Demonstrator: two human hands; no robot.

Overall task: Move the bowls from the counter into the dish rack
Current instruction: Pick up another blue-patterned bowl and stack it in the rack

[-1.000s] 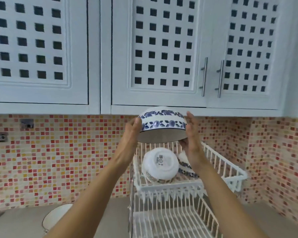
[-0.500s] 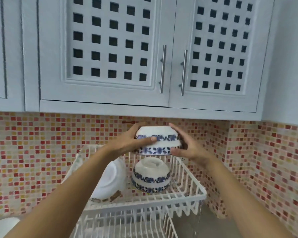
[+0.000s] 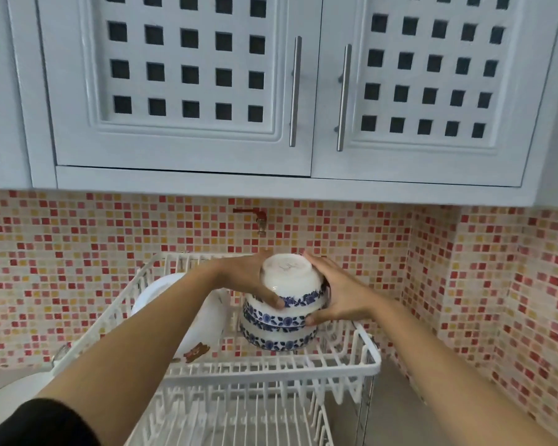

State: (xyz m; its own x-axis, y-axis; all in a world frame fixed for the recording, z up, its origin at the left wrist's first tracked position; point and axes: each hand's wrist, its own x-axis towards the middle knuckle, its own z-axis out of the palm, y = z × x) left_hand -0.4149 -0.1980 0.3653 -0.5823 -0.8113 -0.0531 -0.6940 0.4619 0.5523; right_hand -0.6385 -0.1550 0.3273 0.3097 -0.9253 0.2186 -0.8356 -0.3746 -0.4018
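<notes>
An upside-down white bowl with a blue flower band (image 3: pixel 290 281) sits on top of a second, matching bowl (image 3: pixel 277 336) in the upper tier of the white wire dish rack (image 3: pixel 364 368). My left hand (image 3: pixel 248 281) grips the top bowl's left side and my right hand (image 3: pixel 339 294) holds its right side, fingers reaching down to the seam between the two bowls. A plain white bowl (image 3: pixel 203 320) leans on its side to the left in the same tier, partly hidden by my left forearm. Another white bowl (image 3: pixel 7 397) rests on the counter at bottom left.
White cupboards with metal handles (image 3: pixel 295 91) hang close above the rack. A mosaic tiled wall with a small tap (image 3: pixel 260 220) stands behind it. The rack's lower tier (image 3: pixel 239 423) shows below. Grey counter runs to the right of the rack.
Both hands have brought the patterned bowl down from above the rack onto the upturned bowl in the upper tier. The view has shifted right and down.
</notes>
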